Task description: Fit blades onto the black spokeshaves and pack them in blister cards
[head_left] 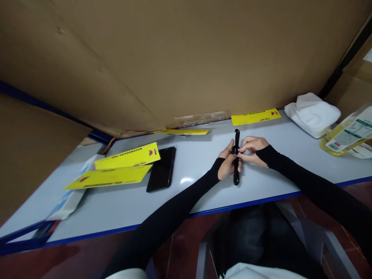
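Observation:
A black spokeshave (236, 176) with two rounded handles is held just above the table, its long axis pointing away from me. My left hand (227, 164) is closed around its middle, with fingers showing on the far side. From the right, my right hand (254, 150) pinches at the spokeshave's middle with thumb and fingertips. A small bright spot shows there, but the exact part between the fingers is too small to make out. Both handle ends stick out past my hands.
Yellow printed cards (128, 155) lie at left, partly over a black phone (162, 170); another yellow card (255, 117) is against the cardboard wall (186, 58). At right are a white cloth bundle (312, 112) and a bottle of yellow liquid (345, 135). The table's blue edge (247, 203) runs nearest me.

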The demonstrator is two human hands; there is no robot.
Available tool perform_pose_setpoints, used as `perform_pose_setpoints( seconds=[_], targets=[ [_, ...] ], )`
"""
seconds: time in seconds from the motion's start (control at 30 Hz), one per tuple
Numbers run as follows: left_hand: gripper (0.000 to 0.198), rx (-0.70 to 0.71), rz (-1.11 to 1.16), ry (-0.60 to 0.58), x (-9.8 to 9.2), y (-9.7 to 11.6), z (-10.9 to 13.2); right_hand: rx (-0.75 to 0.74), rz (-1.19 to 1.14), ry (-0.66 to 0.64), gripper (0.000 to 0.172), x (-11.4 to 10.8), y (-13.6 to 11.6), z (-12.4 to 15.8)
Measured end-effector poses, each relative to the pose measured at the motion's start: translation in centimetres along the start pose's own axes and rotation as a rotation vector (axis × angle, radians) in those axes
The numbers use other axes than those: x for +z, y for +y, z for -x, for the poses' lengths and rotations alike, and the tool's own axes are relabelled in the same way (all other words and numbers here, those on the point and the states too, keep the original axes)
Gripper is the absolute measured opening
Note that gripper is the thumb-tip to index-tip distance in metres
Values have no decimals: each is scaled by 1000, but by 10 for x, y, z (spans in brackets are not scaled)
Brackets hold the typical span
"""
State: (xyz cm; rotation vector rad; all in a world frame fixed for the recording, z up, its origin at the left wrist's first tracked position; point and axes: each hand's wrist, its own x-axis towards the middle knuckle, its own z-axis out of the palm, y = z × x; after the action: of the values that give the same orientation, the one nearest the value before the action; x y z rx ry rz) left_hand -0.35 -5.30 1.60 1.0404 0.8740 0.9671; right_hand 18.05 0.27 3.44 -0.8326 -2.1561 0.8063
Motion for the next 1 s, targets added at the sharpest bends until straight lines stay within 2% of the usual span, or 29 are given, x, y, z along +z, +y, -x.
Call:
perform_pose_setpoints(
  seconds=[0.13, 0.23, 0.37, 0.43, 0.53, 0.57, 0.67, 0.77, 0.83, 0.9, 1.0],
  targets=[
    [113, -9, -6, 32, -2, -5, -2, -53, -45, -44, 18, 8, 10, 2],
    [108, 5, 21, 51, -3, -5, -4, -114, -124, -115, 22, 1, 12, -1],
    [108, 14, 56, -5, 0, -6, -4, -226, 36, -16, 25, -16, 8, -5],
    [109, 27, 65, -21, 2, -8, -4, -183, 95, 50, 20, -18, 3, -4],
    [112, 99, 82, 10, 3, -9, -4, -49, 65, 73, 40, -16, -3, -1],
    [114, 118, 84, 19, 3, -9, -4, -12, 40, 53, 39, -17, -4, 0],
    [119, 118, 89, 20, 1, -9, -4, 22, 8, 30, 21, -25, -3, -2],
    [116, 113, 101, 17, 1, -10, -4, 27, 60, 114, 25, -33, -3, -4],
    [114, 124, 97, 20, 0, -12, -4, 43, 83, 114, 28, -32, -4, -3],
    [115, 131, 85, 27, 0, -14, -5, -7, 98, 51, 23, -26, -6, -1],
    [118, 130, 64, 51, 0, -17, -6, -201, 144, -11, 20, -21, -7, 1]
  ],
)
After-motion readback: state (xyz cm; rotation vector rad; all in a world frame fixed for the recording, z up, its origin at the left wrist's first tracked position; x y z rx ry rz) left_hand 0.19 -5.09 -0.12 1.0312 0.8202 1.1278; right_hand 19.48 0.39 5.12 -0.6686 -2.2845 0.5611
